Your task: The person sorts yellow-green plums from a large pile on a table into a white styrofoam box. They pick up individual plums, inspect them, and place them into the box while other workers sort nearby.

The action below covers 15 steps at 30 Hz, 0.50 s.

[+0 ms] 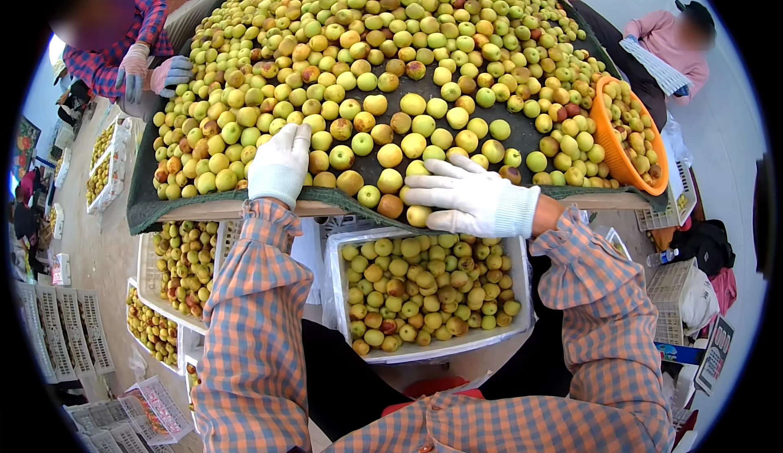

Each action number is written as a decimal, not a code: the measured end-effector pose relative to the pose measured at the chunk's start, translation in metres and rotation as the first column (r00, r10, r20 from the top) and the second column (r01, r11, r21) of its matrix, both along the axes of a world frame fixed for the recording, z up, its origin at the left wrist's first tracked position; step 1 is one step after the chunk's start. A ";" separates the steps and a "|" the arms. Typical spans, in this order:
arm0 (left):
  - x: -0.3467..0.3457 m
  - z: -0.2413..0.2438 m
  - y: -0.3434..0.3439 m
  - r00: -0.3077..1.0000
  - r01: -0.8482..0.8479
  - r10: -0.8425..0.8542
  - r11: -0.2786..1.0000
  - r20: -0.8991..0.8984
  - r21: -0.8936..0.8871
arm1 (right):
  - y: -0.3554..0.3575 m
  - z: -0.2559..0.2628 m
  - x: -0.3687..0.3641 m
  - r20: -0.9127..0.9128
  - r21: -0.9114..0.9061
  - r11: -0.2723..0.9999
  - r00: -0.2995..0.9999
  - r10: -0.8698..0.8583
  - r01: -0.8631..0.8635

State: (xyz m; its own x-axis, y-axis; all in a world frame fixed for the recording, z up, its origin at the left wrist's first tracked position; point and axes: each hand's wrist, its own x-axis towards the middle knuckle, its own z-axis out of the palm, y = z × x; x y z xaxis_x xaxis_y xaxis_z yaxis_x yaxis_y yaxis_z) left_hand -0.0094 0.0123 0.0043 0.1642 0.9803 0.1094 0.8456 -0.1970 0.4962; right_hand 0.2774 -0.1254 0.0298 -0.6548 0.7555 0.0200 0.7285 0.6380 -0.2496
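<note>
Yellow-green jujubes [342,37], many with brown or reddish patches, cover a table lined with dark green netting [318,195]. My left hand [281,162], in a white knit glove, rests on the fruit by the near edge. Its fingers point away from me and lie close together; what is under them is hidden. My right hand [468,196], gloved the same way, lies palm down with fingers spread over jujubes at the sagging front edge, pointing left. Below that edge, between my knees, a white foam box [431,353] lined with plastic holds more jujubes.
An orange basket [602,126] of jujubes leans at the table's right corner. A co-worker's gloved hands [171,75] touch the pile at far left; another person [667,49] sits at far right. Fruit-filled crates [147,291] stand below left, a plastic crate [668,294] at right.
</note>
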 end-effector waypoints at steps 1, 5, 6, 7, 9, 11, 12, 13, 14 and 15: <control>0.001 -0.001 0.001 1.000 -0.002 0.002 1.000 -0.001 -0.018 | -0.006 0.007 0.008 -0.064 -0.070 0.997 0.998 -0.027 0.022; 0.004 -0.002 0.000 1.000 0.016 -0.016 0.999 -0.008 0.028 | -0.028 0.023 0.037 -0.380 -0.341 0.916 0.860 -0.340 0.212; 0.006 0.001 -0.003 1.000 0.003 -0.003 1.000 -0.008 0.019 | -0.028 0.030 0.044 -0.374 -0.390 0.880 0.827 -0.419 0.269; 0.007 0.002 -0.004 1.000 -0.011 0.012 1.000 -0.009 0.010 | -0.026 0.037 0.050 -0.365 -0.439 0.839 0.789 -0.494 0.322; 0.004 0.001 -0.002 1.000 0.014 -0.014 0.999 -0.006 0.032 | -0.014 0.034 0.065 -0.372 -0.488 0.763 0.690 -0.621 0.424; 0.000 0.002 -0.002 0.999 -0.010 0.010 1.000 -0.033 -0.011 | 0.005 0.024 0.074 -0.311 -0.374 0.735 0.670 -0.674 0.566; 0.004 0.003 -0.002 1.000 -0.005 0.006 1.000 -0.016 0.012 | 0.015 0.027 0.080 -0.260 -0.238 0.766 0.721 -0.643 0.597; 0.005 0.002 -0.002 1.000 0.011 -0.011 0.999 -0.018 0.039 | 0.028 0.026 0.085 -0.208 -0.103 0.792 0.766 -0.608 0.601; 0.005 0.002 -0.003 0.999 0.027 -0.026 0.997 -0.020 0.066 | 0.045 0.025 0.090 -0.107 -0.050 0.767 0.760 -0.641 0.640; 0.003 0.001 -0.003 0.999 0.041 -0.039 0.995 -0.028 0.090 | 0.064 0.022 0.089 -0.082 -0.008 0.735 0.732 -0.677 0.678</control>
State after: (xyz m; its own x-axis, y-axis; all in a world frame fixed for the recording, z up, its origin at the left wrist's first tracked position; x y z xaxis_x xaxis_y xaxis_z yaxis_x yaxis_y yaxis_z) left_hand -0.0064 0.0096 0.0052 0.2069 0.9593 0.1921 0.8487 -0.2737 0.4527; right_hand 0.3668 -0.0615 0.0517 0.0346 0.9971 0.0673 0.9494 -0.0117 -0.3139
